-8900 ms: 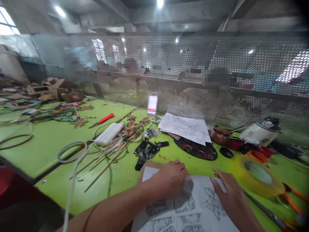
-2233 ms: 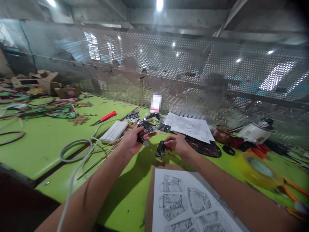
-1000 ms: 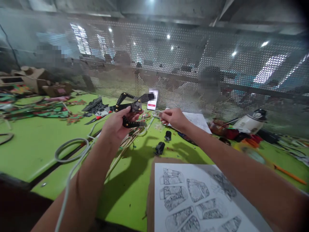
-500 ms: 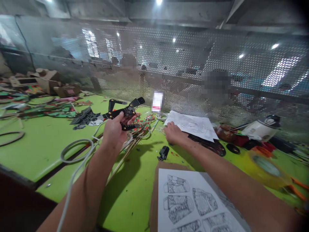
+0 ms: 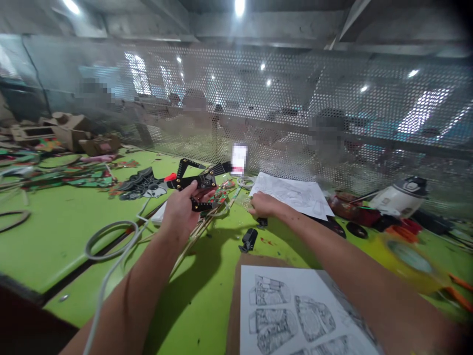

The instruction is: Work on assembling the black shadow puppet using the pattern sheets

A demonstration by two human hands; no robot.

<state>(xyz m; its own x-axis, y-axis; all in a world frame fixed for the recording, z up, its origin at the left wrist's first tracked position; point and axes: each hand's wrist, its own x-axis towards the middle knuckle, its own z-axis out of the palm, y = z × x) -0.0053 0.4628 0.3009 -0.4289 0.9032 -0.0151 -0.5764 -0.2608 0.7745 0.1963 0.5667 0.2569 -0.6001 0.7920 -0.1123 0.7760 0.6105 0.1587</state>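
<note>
While gripped in left hand (image 5: 180,211) fingers: black jointed puppet (image 5: 194,183), gold rivets; right hand's (image 5: 263,205) grip unclear.

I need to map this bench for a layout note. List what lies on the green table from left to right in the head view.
coiled white cable → left hand holding the black jointed puppet → small black piece → right hand → sheet of drawings → white cooker
</note>
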